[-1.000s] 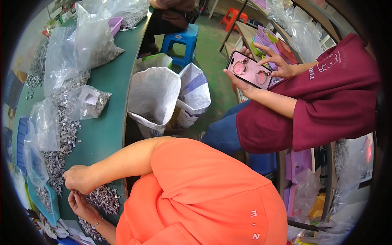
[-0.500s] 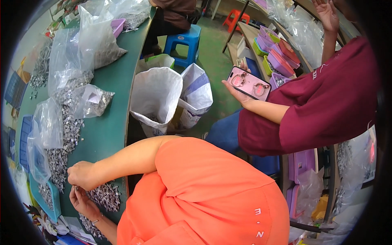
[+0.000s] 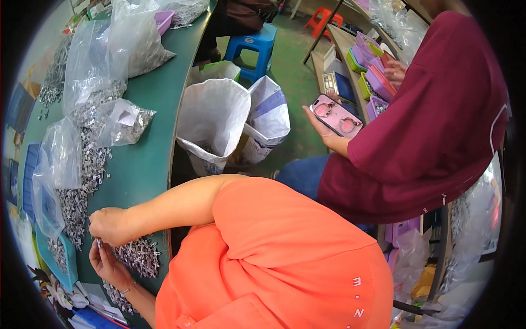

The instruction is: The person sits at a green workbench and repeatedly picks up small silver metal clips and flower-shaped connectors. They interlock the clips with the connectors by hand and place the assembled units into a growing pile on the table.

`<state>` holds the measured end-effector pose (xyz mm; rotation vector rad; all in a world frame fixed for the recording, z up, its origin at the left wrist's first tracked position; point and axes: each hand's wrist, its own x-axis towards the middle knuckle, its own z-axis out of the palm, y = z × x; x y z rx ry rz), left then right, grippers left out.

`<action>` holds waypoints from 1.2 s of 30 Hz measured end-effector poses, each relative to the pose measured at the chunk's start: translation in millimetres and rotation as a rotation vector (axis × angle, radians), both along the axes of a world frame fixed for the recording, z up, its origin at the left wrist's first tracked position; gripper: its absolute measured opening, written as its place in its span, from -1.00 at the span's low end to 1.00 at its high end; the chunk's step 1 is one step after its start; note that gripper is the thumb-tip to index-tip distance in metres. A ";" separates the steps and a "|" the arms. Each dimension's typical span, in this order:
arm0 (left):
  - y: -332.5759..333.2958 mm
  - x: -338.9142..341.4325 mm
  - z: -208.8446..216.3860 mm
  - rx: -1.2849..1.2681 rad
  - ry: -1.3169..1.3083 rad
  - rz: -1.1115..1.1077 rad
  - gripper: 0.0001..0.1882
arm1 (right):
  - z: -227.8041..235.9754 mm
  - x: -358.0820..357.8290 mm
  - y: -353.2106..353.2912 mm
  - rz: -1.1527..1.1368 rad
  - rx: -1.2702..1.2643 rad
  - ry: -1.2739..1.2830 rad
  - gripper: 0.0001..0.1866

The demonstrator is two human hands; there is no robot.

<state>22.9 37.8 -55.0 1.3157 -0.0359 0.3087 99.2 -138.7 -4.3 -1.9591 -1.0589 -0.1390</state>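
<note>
Both hands meet over the green table's near end, beside heaps of small metal parts. My right hand (image 3: pixel 111 226), fingers curled in, sits just above the left; what its fingertips hold is hidden. My left hand (image 3: pixel 108 267), with a band at the wrist, pinches a small silvery metal piece (image 3: pixel 99 243) below the right hand. A pile of small metal clasp-like parts (image 3: pixel 139 257) lies next to my hands. Beyond them a long heap of small silvery parts (image 3: pixel 75 211) stretches along the table, next to a light-blue tray (image 3: pixel 70 262) holding more.
Clear plastic bags of parts (image 3: pixel 129 123) stand on the green table (image 3: pixel 134 175). White woven sacks (image 3: pixel 213 109) and a blue stool (image 3: pixel 262 46) stand on the floor. To the right, a person in maroon (image 3: pixel 405 131) holds a phone (image 3: pixel 335 116) near shelved colored bins (image 3: pixel 378 82).
The person in maroon has leaned forward and lowered a raised hand toward the bins. The view has shifted slightly. My hands stay together in nearly the same place.
</note>
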 end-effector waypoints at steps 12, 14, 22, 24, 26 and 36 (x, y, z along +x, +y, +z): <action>11.5 -0.9 -9.4 -0.056 0.039 0.010 -0.75 | 20.6 -5.7 -11.5 0.014 0.186 0.418 -0.88; 15.7 1.2 -14.6 -0.065 0.073 0.034 -0.75 | 12.2 -2.8 -9.2 0.025 0.201 0.394 -0.89; 3.1 -7.2 -4.9 -0.099 0.038 0.032 -0.68 | 14.3 -12.1 -11.4 0.075 0.278 0.439 -0.88; 10.5 -9.5 -14.2 -0.066 0.019 0.022 -0.68 | 11.5 -13.7 -5.1 0.103 0.322 0.449 -0.88; 1.6 -6.7 -11.3 -0.112 0.015 0.049 -0.69 | 9.7 -12.5 -3.3 0.106 0.339 0.450 -0.88; -7.9 -3.1 14.1 -0.085 0.138 -0.050 -0.59 | 1.8 -1.0 1.6 0.027 0.164 0.322 -0.85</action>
